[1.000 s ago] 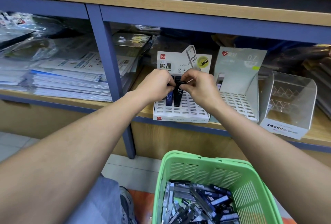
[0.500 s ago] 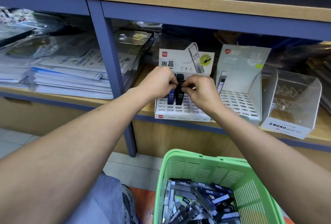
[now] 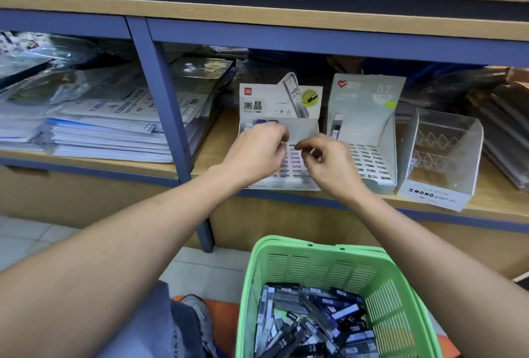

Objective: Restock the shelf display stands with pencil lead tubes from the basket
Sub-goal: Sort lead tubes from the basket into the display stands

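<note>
The left hand (image 3: 254, 151), fingers curled over the white display stand (image 3: 303, 128), has let go of the lead tubes (image 3: 262, 123) now standing at its 12 o'clock. The right hand (image 3: 329, 160), lately helping, has pulled back, thumb and forefinger pinching nothing visible. At 6 o'clock, the green basket (image 3: 372, 277) remains full, so more refills follow.

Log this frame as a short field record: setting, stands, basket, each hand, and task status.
setting: shelf bay with a blue frame, paper stacks to the left
stands: white HB 0.5 stand, tubes in its back row; grey 0.7 stand, one tube showing; clear MONO stand
basket: green basket below the shelf, full of lead tubes
left hand: left hand over the white stand, grip blurred
right hand: right hand with fingers curled, nothing visibly held
status: most slots unfilled
</note>
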The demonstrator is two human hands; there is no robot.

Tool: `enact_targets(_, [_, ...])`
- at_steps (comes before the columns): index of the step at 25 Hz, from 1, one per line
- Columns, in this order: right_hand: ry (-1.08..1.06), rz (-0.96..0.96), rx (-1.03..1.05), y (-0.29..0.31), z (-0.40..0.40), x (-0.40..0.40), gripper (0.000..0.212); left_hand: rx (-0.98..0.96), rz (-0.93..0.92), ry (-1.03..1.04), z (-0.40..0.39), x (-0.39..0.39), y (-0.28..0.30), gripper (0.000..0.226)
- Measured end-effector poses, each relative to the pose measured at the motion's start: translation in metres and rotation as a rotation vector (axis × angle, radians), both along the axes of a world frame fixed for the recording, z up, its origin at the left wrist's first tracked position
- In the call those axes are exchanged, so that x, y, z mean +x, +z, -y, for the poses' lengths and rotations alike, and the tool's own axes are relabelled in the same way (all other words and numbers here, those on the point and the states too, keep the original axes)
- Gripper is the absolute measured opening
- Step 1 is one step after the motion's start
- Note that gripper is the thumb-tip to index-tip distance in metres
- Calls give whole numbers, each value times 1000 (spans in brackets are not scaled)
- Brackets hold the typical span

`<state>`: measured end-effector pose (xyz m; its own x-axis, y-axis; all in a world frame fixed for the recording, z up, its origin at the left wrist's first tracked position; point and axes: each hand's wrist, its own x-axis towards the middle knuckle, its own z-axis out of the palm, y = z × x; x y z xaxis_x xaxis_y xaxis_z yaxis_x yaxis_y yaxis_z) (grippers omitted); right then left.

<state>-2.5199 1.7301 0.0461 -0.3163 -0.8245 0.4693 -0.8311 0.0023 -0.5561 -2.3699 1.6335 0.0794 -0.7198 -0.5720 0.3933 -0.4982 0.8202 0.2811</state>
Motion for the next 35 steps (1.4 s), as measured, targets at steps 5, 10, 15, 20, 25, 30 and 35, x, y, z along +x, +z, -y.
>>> enact_targets(5, [-70,103,273,-65,-72,-6,22,94,331,-147,-56,-15,-66,9])
enact_targets(10, [-60,131,666,-152,-113,-11,28,204,656,-176,-95,-35,-150,10])
enact_targets(15, [18,141,1010,-232,-127,-17,24,557,837,-87,-123,-43,-245,8])
enact_targets(20, [108,51,1252,-294,-144,-16,45,703,1045,-63,-141,-31,-318,32])
enact_targets(25, [137,-19,1307,-331,-144,-4,95,791,1234,-12,-153,-21,-359,61])
enact_targets(30, [75,-8,1305,-347,-134,2,85,680,1243,109,-165,-16,-381,74])
enact_targets(35, [101,57,1301,-353,-135,-3,40,748,1116,86,-155,-9,-387,31])
